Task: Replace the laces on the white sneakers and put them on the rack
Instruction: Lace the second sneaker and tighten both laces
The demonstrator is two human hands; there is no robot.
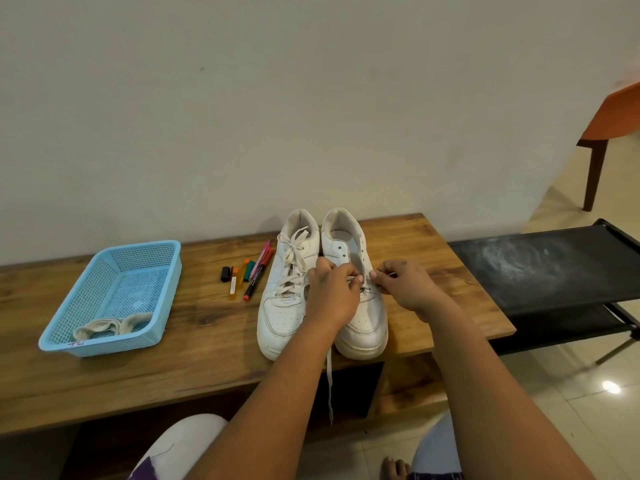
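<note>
Our knees are framing the dangling lace (329, 386) — both hands, left hand (332, 292) and right hand (403, 285), are pinching it with curled fingers at the right sneaker (360, 306) on the tabletop (207, 334), threading eyelets.

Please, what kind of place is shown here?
Probably a home, perhaps an entryway: a low wooden bench against a plain wall, a black shoe rack on the tiled floor, and an orange chair nearby.

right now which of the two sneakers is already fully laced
The left sneaker, nearest the pens. Its lace runs up every eyelet. The right sneaker has empty upper eyelets, and both hands pinch its lace.
</note>
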